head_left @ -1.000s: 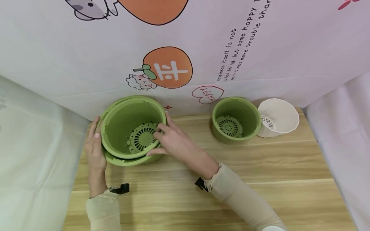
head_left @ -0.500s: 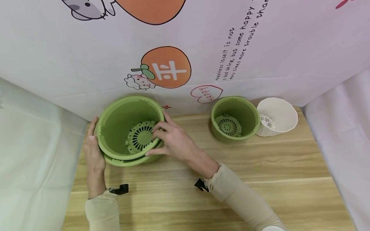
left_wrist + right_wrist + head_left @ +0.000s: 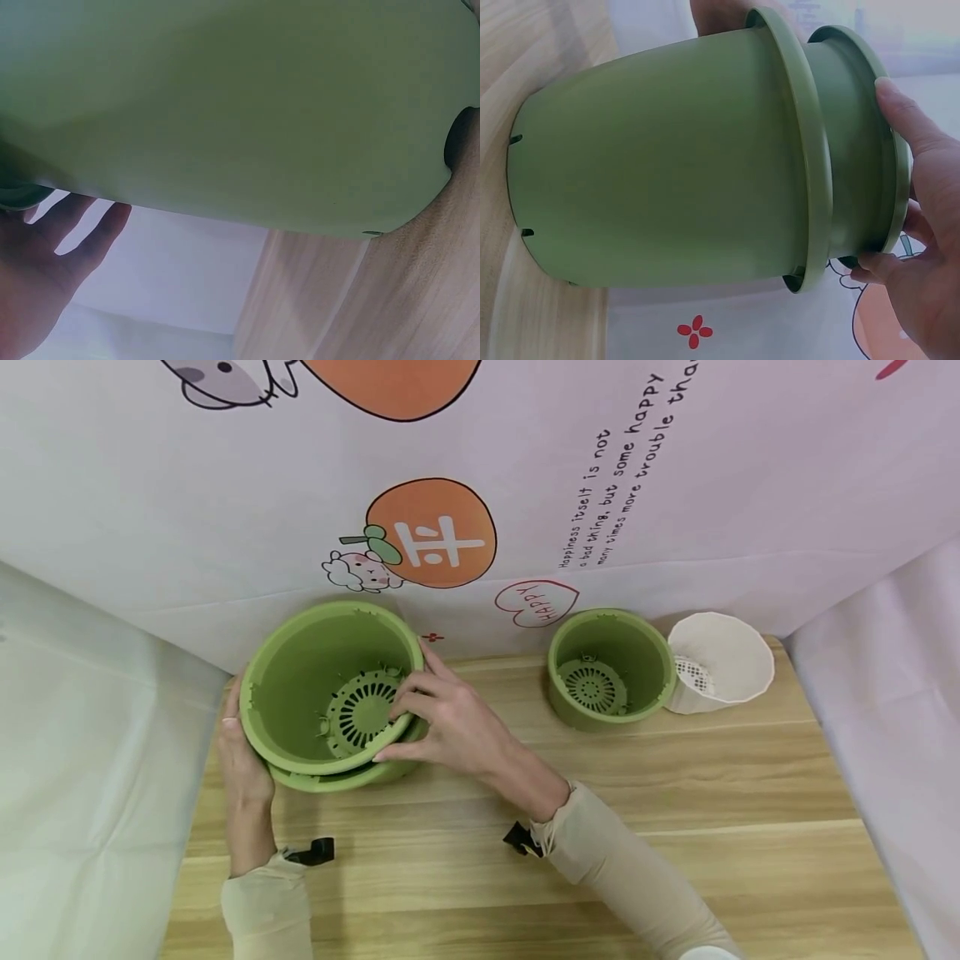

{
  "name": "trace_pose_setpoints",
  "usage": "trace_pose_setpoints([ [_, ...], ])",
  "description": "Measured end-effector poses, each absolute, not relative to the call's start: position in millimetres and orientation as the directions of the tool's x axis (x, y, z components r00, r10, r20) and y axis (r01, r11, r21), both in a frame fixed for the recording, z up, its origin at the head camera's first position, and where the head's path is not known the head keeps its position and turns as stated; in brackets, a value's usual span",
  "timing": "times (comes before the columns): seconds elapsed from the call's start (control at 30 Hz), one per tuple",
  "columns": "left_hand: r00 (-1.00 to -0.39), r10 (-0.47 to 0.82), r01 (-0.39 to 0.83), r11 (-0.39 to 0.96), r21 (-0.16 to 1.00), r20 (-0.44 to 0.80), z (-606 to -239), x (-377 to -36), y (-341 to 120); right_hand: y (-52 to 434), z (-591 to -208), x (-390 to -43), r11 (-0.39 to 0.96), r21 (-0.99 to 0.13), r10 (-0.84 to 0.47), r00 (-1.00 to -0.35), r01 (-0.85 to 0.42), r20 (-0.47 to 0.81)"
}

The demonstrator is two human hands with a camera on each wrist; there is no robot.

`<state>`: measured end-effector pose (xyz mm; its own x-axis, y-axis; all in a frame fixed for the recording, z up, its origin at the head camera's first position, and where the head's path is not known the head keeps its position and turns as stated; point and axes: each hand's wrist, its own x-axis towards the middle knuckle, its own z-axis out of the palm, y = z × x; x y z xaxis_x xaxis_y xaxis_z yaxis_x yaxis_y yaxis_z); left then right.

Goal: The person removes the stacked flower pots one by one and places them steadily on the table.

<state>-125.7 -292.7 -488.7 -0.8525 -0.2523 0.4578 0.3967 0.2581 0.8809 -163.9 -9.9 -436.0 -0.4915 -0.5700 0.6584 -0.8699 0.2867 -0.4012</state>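
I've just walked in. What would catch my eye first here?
Two nested green pots at the table's left, the inner pot half lifted, gripped at its rim by the right hand while the left hand steadies the outer one. Behind hangs a cartoon backdrop.

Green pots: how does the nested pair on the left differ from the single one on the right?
The left pair is larger than the right pot. The left pair is two pots, the inner one raised and tilted in the outer; the right pot stands alone, upright. Both hands, left and right, hold the left pair; nothing touches the right pot. Both are green with slotted bases.
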Motion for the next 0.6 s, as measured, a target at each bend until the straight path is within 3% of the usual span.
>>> trace_pose_setpoints([
  [0.17, -0.846, -0.242, 0.414, 0.266, 0.871, 0.476, -490.7, -123.8, -292.8, -9.2, -433.6, -164.4, 0.266, -0.416, -0.556, -0.491, -0.87, 0.671],
  [0.6, -0.877, -0.286, 0.3, 0.302, 0.905, 0.386, -496.6, -114.7, -295.6, -10.0, -414.4, -164.1, 0.217, -0.411, -0.501, -0.462, -0.885, 0.731],
])
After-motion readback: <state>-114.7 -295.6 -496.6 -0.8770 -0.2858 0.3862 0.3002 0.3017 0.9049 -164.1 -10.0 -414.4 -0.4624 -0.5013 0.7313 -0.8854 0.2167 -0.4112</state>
